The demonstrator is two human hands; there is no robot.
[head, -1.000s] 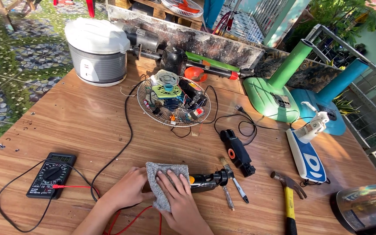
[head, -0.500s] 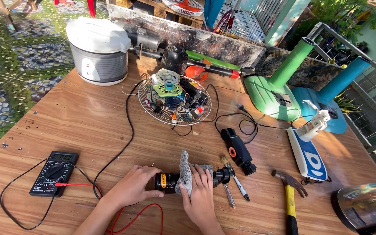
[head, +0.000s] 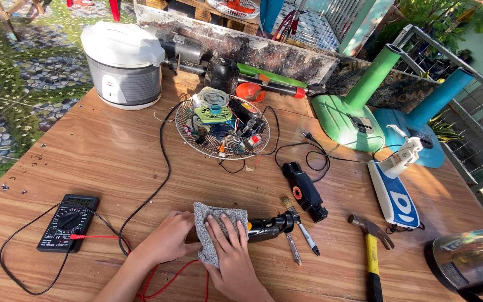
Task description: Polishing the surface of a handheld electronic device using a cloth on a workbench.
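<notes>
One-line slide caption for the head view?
Both hands, left hand and right hand, press a grey cloth over a black tool on a wooden table beside a multimeter.

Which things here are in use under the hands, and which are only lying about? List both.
In use: left hand, right hand, grey cloth, black tool.
Lying about: multimeter, brush, hammer, rice cooker, wire basket of parts.

My grey speckled cloth (head: 214, 232), black tool (head: 269, 226), black meter (head: 67, 222) with red lead (head: 93, 236), yellow-handled hammer (head: 371, 251), white-lidded grey cooker (head: 123, 64), green (head: 349, 112) and blue (head: 420, 128) fan stands on brown wood-grain table (head: 85, 162)
</notes>
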